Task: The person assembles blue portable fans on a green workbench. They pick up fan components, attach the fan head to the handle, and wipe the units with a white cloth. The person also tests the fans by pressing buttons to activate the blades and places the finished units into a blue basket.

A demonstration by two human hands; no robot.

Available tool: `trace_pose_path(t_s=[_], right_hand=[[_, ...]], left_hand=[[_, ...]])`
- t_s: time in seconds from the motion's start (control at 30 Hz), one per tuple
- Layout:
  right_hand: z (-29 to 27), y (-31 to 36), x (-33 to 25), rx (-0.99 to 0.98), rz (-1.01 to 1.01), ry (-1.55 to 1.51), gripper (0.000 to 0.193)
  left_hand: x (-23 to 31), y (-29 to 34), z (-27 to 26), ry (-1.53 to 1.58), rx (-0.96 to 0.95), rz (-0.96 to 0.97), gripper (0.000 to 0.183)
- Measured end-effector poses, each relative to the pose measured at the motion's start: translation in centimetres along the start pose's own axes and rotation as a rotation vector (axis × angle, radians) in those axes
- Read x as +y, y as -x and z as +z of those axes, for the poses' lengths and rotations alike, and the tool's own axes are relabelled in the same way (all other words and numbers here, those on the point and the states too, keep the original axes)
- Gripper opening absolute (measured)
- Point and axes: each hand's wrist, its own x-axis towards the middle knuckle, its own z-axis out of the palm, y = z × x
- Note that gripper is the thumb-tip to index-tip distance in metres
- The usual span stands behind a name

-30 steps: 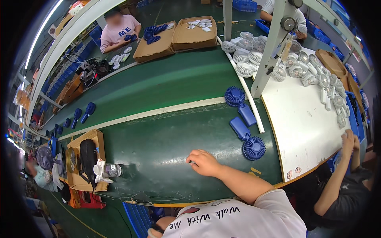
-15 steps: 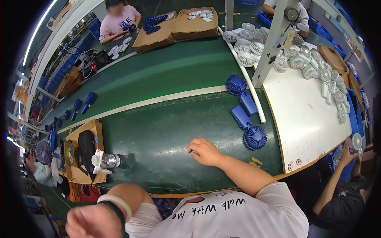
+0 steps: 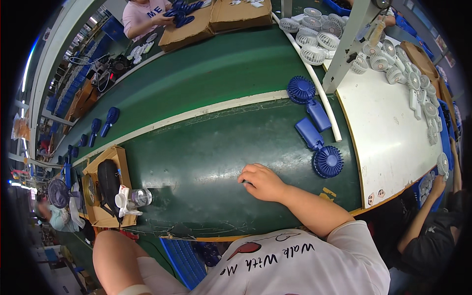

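Observation:
My right hand rests on the green bench top, its fingers curled and closed. A small dark spot shows between thumb and fingers; whether it is a thing or a shadow is unclear. My left arm hangs down past the lower edge, and its hand is out of the picture. Beyond my right hand, to the right, two blue handheld fans lie flat, one farther off and one nearer. Over at the left, a small white fan stands beside a clear jar.
A cardboard tray holds a black case. A white board carries many white fans, next to a metal post. Blue fans lie on the green belt. Co-workers sit opposite and at right.
My left hand has dropped out of view at the bottom. The whole view has shifted, while my right hand stays on the bench. The person opposite has reached toward the blue fans.

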Motion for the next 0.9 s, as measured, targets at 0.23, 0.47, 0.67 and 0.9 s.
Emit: trace_pose_path(t_s=[0.23,0.47,0.67,0.9], right_hand=[[0.1,-0.2,-0.1,-0.005,0.005,0.001,0.014],[0.0,-0.2,-0.2,-0.024,0.031,-0.002,0.013],[0.0,-0.1,-0.1,-0.013,0.015,0.007,0.014],[0.2,-0.2,-0.1,-0.014,0.007,0.015,0.014]], left_hand=[[-0.9,0.6,0.2,0.026,-0.019,-0.023,0.026],[-1.2,1.0,0.2,0.041,-0.035,-0.038,0.027],[-1.0,1.2,0.1,0.054,-0.029,-0.049,0.028],[-1.2,1.3,0.4,0.072,-0.019,-0.042,0.030]])
